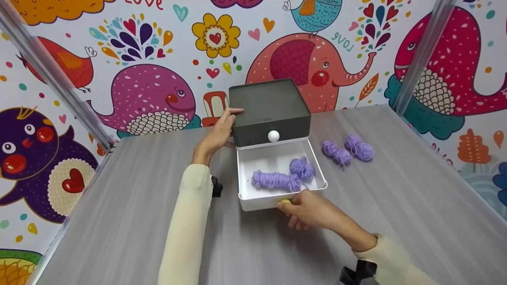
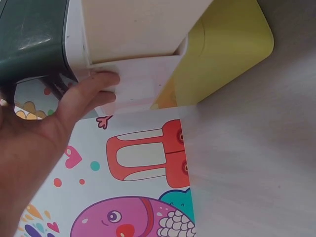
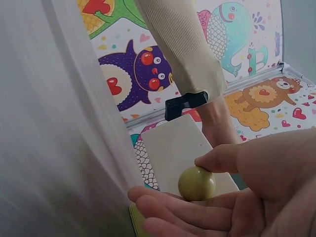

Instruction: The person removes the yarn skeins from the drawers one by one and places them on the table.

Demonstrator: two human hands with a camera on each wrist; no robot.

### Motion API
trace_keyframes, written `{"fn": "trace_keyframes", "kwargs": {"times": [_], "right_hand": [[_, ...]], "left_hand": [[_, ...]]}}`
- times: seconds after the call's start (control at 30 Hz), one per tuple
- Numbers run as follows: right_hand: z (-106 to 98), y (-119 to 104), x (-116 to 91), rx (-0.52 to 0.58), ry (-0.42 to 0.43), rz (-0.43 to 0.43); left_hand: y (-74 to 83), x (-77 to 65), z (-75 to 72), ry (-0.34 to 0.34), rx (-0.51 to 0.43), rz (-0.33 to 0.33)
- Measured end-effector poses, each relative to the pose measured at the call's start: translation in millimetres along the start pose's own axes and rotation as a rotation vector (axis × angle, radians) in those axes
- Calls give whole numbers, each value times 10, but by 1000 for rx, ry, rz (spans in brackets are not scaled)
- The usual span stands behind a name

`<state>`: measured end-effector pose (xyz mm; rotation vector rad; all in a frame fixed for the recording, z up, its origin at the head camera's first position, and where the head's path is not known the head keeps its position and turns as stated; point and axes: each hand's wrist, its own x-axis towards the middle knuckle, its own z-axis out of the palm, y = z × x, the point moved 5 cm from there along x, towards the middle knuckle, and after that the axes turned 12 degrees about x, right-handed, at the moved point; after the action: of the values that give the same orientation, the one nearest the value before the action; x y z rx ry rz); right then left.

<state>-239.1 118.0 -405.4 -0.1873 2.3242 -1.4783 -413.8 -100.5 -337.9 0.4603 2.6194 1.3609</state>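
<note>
A small drawer cabinet (image 1: 269, 99) has a dark green upper section with a white knob (image 1: 273, 136). Beneath it, a white drawer (image 1: 253, 158) is pulled out toward me, holding two purple yarn bundles: a long one (image 1: 273, 179) and a rounder one (image 1: 302, 168). My right hand (image 1: 313, 209) pinches the drawer's yellow-green knob (image 3: 196, 183) between thumb and fingers. At the cabinet's left side, my left hand (image 1: 220, 130) rests with one finger over the top edge. In the left wrist view, its fingers (image 2: 101, 81) press against the white side.
Two more purple yarn bundles (image 1: 336, 153) (image 1: 359, 147) lie on the grey table (image 1: 396, 221) to the right of the cabinet. A yellow bottom section (image 2: 227, 54) appears under the white drawer. Cartoon-printed panels (image 1: 158, 99) stand behind and at both sides.
</note>
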Motion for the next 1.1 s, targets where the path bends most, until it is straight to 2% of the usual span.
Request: {"fn": "trace_keyframes", "kwargs": {"times": [0.4, 0.7, 0.87, 1.1], "right_hand": [[-68, -64, -70, -92, 55, -31], [-271, -261, -173, -319, 256, -199], [-296, -315, -185, -296, 292, -271], [-326, -412, -173, -179, 326, -437]], "left_hand": [[15, -2, 8, 5, 9, -5], [0, -2, -4, 12, 38, -11], [7, -8, -2, 3, 18, -7], [9, -8, -3, -2, -7, -4]]}}
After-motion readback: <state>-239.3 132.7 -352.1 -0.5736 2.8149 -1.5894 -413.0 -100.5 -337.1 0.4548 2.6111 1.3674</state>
